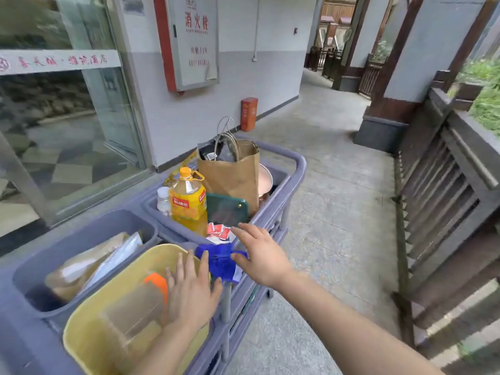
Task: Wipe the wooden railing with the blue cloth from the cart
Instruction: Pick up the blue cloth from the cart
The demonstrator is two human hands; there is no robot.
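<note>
Hands (189,293) (261,257) spread, each grip open, over crumpled blue cloth (219,262) on grey plastic cart (293,169).

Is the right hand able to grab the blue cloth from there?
Probably yes. The right hand is open right beside the blue cloth, its thumb at the cloth's edge, and nothing lies between them.
</note>
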